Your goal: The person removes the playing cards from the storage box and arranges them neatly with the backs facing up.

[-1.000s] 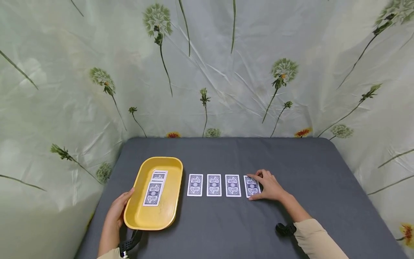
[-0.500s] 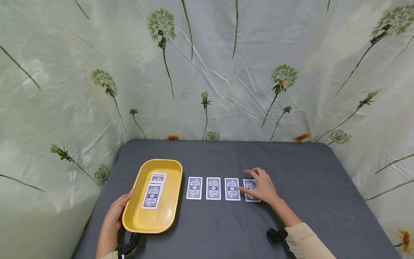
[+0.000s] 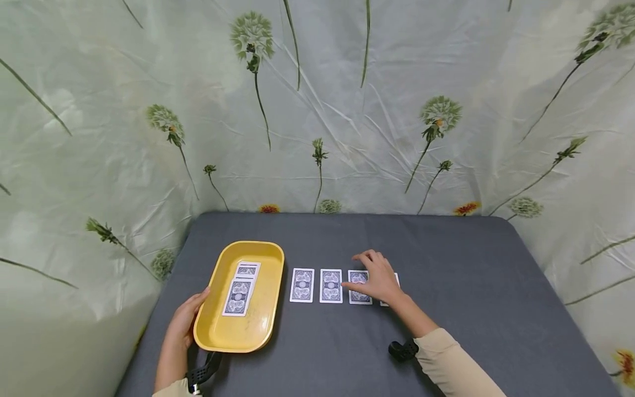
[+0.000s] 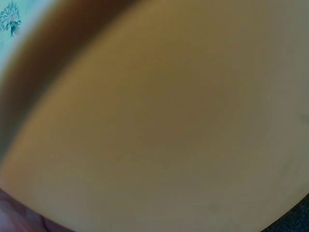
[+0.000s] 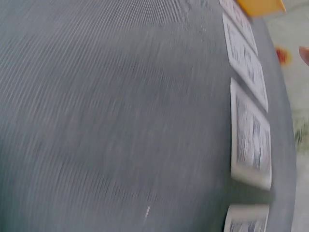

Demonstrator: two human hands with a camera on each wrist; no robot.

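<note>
My left hand grips the left rim of a yellow tray; its fingers are partly hidden by the tray. Overlapping face-down playing cards lie inside. The tray's blurred side fills most of the left wrist view. My right hand hovers over the right part of a row of face-down playing cards, thumb and fingers spread apart, holding nothing. It partly covers the third card and most of the rightmost card. To its left lie the second card and the first card.
A grey cloth covers the table under everything. Behind and beside it hangs a pale curtain printed with dandelions. Cards in the right wrist view are motion-blurred. Each wrist carries a black strap.
My right hand has let go of the rightmost card and moved left over the row, thumb and fingers apart. The left hand and tray stay in place; the head view shifts slightly.
</note>
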